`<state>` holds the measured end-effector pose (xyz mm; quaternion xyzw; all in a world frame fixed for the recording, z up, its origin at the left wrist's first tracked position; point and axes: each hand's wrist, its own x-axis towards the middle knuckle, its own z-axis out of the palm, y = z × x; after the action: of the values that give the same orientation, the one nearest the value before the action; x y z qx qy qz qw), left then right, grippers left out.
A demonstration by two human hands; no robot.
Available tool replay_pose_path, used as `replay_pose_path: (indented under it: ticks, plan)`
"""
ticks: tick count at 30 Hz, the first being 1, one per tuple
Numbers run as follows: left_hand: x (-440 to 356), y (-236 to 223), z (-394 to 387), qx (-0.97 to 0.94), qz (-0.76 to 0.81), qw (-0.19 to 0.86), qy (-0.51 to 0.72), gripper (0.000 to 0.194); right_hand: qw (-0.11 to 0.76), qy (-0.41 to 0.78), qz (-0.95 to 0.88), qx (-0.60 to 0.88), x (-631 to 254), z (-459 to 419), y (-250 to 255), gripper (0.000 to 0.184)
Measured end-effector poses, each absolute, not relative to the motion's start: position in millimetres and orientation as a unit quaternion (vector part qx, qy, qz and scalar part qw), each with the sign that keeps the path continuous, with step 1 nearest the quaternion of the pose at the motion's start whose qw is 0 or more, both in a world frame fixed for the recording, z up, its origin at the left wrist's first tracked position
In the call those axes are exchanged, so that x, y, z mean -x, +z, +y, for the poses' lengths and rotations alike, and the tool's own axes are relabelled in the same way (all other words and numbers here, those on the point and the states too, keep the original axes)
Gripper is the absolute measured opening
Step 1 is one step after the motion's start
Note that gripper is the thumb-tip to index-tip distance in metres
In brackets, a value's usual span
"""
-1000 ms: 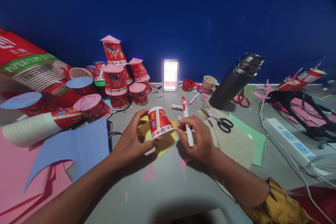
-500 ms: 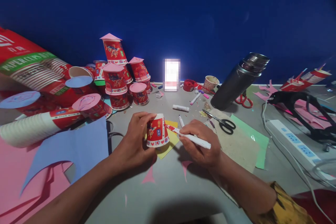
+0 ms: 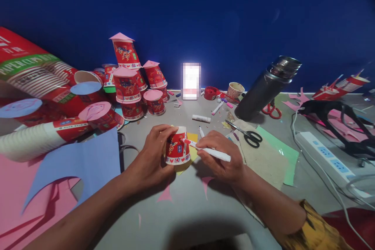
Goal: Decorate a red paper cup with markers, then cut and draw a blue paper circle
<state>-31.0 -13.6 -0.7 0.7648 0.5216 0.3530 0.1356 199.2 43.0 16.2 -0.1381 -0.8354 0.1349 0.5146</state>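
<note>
Fingers of my left hand [image 3: 156, 154] are wrapped round a red paper cup [image 3: 179, 149] with a white band and printed hearts along its lower edge; its narrow end points up. A white marker [image 3: 215, 154] with a red front end is gripped in my right hand [image 3: 224, 158], its tip at the cup's side. Whether the tip touches the cup is hard to tell. Beneath and behind the cup lies a yellow paper piece [image 3: 192, 152]. An uncapped marker [image 3: 201, 131] and a capped white marker [image 3: 201, 118] lie just beyond my hands.
Stacked red cups with pink paper tops [image 3: 127, 86] stand back left, near bagged paper cups [image 3: 35, 66]. Blue paper [image 3: 88, 156] lies left. Rightward are black scissors [image 3: 252, 138], a dark thermos [image 3: 263, 90], green paper [image 3: 293, 164] and a power strip [image 3: 331, 160]. A bright blurred screen [image 3: 191, 80] stands behind.
The cup has turned slightly in my left hand and shifted a little right. The marker in my right hand has moved slightly left, its tip further over the cup's side.
</note>
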Motion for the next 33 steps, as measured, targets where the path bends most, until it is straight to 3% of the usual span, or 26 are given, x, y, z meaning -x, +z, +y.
replay_pose_path:
  ticks: [11,24,29,33]
  plan:
    - [28,8,-15,-0.763,0.519,0.128,0.364,0.075,0.530,0.109,-0.825,0.165,-202,47,19,0.015]
    - [34,-4,-13,-0.800,0.499,0.029,0.330,0.095,0.499,0.119,-0.850,0.120,-199,41,11,0.018]
    - [34,-4,-11,-0.772,0.530,0.066,0.344,0.097,0.520,0.091,-0.837,0.147,-201,46,16,0.016]
    - [33,2,-10,-0.745,0.556,0.109,0.352,0.091,0.553,0.137,-0.799,0.195,-203,46,22,0.013]
